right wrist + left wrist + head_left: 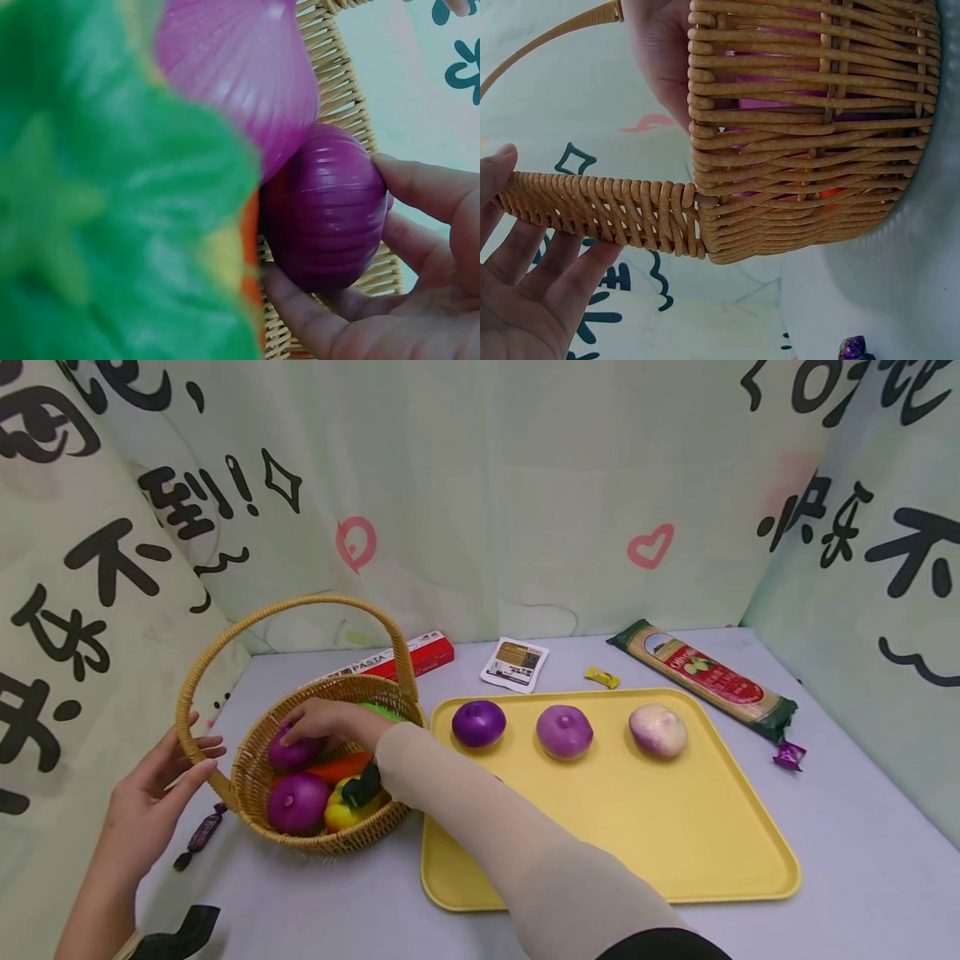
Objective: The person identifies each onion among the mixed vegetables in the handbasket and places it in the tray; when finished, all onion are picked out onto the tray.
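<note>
Near the left edge of the table: basket of veg, dark candy just beside it.
Left hand: pinching the handle low on its left side, thumb one side, fingers the other.
Right hand: down in the basket, fingers curled round an onion at the left rim.
Rest of the veg: second onion touching that one, plus carrot and yellow pepper.
Tray: dark onion by the far left corner, purple onion mid far edge, pale onion toward the far right corner.
Table's far edge: pasta box, white packet, yellow candy, pasta bag.
</note>
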Motion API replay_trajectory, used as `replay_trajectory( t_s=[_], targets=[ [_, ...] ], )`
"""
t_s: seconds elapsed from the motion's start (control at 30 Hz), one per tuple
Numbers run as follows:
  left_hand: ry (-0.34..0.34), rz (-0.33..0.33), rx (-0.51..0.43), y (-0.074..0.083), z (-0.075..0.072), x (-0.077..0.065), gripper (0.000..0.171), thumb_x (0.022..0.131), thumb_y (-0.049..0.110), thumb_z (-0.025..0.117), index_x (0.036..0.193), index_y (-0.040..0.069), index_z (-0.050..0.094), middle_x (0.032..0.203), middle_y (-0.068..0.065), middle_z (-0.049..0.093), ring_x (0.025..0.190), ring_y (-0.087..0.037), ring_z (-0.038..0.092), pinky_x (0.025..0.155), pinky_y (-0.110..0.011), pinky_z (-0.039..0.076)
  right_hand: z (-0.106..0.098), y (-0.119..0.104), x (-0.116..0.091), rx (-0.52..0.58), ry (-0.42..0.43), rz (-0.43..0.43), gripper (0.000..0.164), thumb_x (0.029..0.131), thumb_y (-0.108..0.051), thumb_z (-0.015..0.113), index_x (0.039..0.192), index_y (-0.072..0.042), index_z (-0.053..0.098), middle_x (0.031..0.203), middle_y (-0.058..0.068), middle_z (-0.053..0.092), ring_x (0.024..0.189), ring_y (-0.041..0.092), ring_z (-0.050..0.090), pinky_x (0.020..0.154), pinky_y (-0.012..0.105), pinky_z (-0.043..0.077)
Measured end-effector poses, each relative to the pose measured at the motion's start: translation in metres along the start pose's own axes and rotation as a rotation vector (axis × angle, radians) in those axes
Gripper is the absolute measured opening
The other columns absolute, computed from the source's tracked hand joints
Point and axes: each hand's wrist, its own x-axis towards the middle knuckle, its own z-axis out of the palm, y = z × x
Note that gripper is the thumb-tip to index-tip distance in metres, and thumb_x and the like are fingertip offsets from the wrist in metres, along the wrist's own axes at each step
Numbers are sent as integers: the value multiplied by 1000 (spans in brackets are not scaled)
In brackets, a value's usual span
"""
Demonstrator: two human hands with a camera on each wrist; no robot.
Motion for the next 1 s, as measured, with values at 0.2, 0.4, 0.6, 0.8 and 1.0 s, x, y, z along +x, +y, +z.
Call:
replay_trajectory(
  t_s=[0.2,0.4,0.6,0.8,1.0],
  targets=[
    [-3,-25,2,-1,0,0,59,95,19,55,147,31,30,109,35,50,99,22,49,72,2,40,0,-2,-5,-34,-37,-18,42,88,-18,65,130,-19,57,129,1,53,108,19,57,87,39,54],
    [-11,-39,6,-1,0,0,60,95,20,55,148,32,29,110,34,50,99,22,48,72,1,41,0,-3,-11,-35,-60,-60,44,87,-11,65,130,-15,55,126,3,53,102,17,56,88,39,54],
    [-8,-35,6,0,0,0,60,95,20,55,148,32,29,109,34,50,99,22,48,72,1,40,-6,-2,-14,-68,-12,-129,43,86,-10,67,128,-14,57,128,5,53,101,15,57,85,35,55],
    [-8,-29,7,0,0,0,60,95,19,55,148,31,29,108,34,50,99,22,48,72,2,40,-20,-3,-17,-218,37,-254,44,87,-15,66,130,-13,56,135,5,52,109,11,52,76,16,47],
    [-1,-25,7,-1,0,-1,60,95,19,55,147,30,30,108,36,50,98,23,48,72,2,39,-34,-1,-22,-155,20,-259,46,88,-14,65,132,-13,54,133,8,51,98,10,52,71,17,49]
  ],
)
